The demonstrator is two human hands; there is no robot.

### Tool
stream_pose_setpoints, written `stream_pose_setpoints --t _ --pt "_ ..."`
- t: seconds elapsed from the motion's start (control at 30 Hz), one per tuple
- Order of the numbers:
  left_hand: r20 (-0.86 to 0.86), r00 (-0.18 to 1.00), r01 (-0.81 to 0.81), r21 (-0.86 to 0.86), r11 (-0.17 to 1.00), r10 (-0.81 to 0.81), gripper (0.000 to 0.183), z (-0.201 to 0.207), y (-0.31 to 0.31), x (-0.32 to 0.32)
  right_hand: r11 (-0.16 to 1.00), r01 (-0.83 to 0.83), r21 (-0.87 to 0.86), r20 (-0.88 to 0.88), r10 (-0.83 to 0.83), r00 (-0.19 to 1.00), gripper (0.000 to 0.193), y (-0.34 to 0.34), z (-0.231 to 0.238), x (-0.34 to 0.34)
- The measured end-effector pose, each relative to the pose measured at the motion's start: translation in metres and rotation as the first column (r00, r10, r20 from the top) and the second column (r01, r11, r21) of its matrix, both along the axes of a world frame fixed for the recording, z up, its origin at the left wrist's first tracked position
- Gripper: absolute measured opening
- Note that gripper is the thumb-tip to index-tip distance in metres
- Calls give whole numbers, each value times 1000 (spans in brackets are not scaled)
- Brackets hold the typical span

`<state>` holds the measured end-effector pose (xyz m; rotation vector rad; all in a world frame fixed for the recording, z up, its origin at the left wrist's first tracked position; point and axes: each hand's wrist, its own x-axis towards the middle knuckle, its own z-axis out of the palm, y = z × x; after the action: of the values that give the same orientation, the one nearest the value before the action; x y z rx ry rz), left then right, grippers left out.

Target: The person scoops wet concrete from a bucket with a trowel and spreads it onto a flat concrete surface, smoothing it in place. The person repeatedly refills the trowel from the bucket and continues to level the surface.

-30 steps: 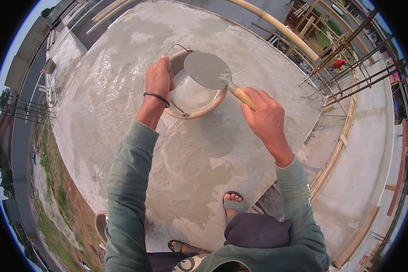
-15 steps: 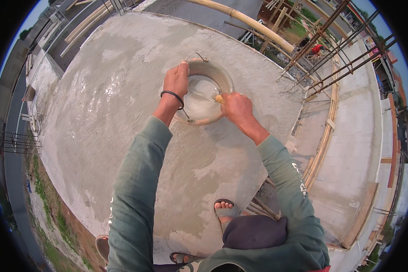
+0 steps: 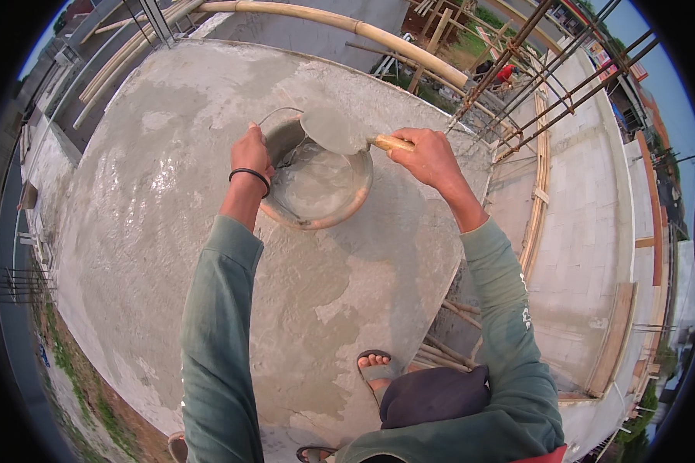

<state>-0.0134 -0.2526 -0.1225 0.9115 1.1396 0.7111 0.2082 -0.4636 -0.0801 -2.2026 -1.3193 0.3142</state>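
Frame ctr-top: your left hand [image 3: 251, 158] is clamped on the rim of the mortar pan [image 3: 316, 189]. Right hand [image 3: 428, 158] is closed round the trowel [image 3: 340, 131] handle, blade w/ wet mortar over pan.

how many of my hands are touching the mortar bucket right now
1. Your left hand grips the bucket by its rim on the left side. Your right hand is off the bucket, holding the wooden handle of the trowel, whose blade sits above the wet mortar.
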Motion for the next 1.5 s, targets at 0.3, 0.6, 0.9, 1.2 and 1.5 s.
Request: stream_pose_setpoints --t 0.3,0.6,0.9,1.2,1.5 --pt "-65 998 -12 134 991 21 41 1 -20 -8 969 233 -80 315 -197 928 27 34 -15 77" --pt "-52 999 17 165 986 -8 41 -1 -26 -13 930 356 -93 336 -307 890 24 20 -35 83" --pt "-26 999 -17 105 994 19 42 -8 -19 -17 953 290 -85 388 -236 891 19 -26 -22 57" --pt "-47 998 -31 119 992 37 42 -9 -19 -17 973 228 -45 517 -173 839 18 -37 -25 44" --pt "-29 999 -26 187 982 32 41 -12 -21 -15 977 162 142 782 -211 587 12 -41 -32 50"
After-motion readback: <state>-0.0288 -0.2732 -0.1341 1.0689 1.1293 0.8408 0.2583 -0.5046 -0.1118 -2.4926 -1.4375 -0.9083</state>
